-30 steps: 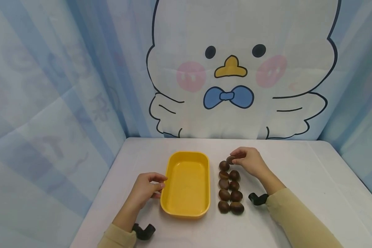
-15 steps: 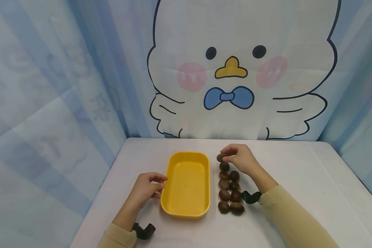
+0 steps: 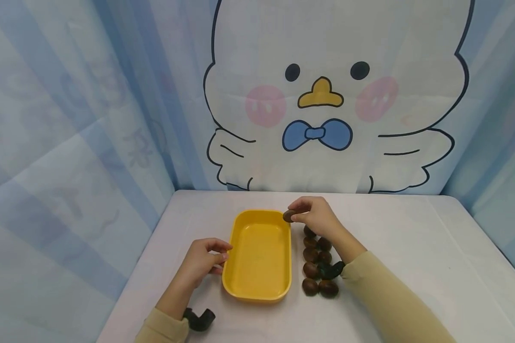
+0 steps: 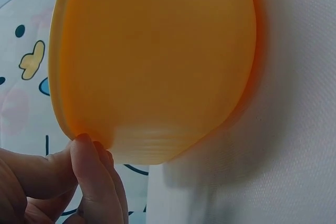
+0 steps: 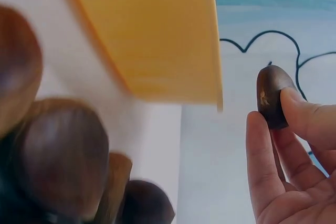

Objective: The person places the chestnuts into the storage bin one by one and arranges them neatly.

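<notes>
A brown chestnut [image 3: 288,216] is pinched between the thumb and fingers of my right hand [image 3: 318,218], over the far right corner of a yellow tray [image 3: 257,257]. The right wrist view shows this chestnut [image 5: 272,90] upright at the fingertips, beside the tray's wall [image 5: 152,35]. On the tray's left side, my left hand [image 3: 202,262] holds the rim with thumb and fingertips. The tray holds nothing. Two rows of chestnuts [image 3: 310,287] lie on the table to its right, partly hidden under my right wrist.
Black wrist cameras [image 3: 200,320] stick out from both sleeves, the right one overlapping the chestnut rows in the head view. A white table [image 3: 412,247] carries everything. Behind it hangs a curtain [image 3: 317,166] with a cartoon bird.
My right hand has lifted the chestnut from the far end of the right row and carried it left to the tray's far right corner. The left hand and tray have stayed put.
</notes>
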Available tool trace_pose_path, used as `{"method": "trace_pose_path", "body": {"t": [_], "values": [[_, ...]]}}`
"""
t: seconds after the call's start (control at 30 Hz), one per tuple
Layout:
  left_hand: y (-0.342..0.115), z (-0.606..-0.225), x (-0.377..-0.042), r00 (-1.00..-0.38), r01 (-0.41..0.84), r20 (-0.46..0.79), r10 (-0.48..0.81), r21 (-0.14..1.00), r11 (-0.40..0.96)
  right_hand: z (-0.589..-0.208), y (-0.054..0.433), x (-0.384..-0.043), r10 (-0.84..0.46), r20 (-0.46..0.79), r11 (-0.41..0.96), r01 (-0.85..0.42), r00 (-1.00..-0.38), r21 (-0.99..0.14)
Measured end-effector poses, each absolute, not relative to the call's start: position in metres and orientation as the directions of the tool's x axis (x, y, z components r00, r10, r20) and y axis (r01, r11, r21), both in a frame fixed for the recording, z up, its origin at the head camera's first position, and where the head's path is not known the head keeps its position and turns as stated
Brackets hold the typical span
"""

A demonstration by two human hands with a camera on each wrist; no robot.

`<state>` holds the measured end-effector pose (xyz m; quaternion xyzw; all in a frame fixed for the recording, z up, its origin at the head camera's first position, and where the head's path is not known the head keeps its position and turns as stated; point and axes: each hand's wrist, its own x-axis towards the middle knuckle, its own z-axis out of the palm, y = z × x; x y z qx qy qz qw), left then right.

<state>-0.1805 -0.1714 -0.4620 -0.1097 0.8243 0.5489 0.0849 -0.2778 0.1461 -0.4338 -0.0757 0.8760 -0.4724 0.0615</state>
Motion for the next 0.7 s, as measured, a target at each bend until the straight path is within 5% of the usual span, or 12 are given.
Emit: {"method": "trace_pose_path", "body": {"t": [0.7], "values": [[-0.172, -0.463, -0.182, -0.96, -0.279, -0.266, -0.089, 0.887, 0.369, -0.433, 0.095, -0.287, -0.24, -0.011, 0.466, -0.105, -0.971, -0.879]]}}
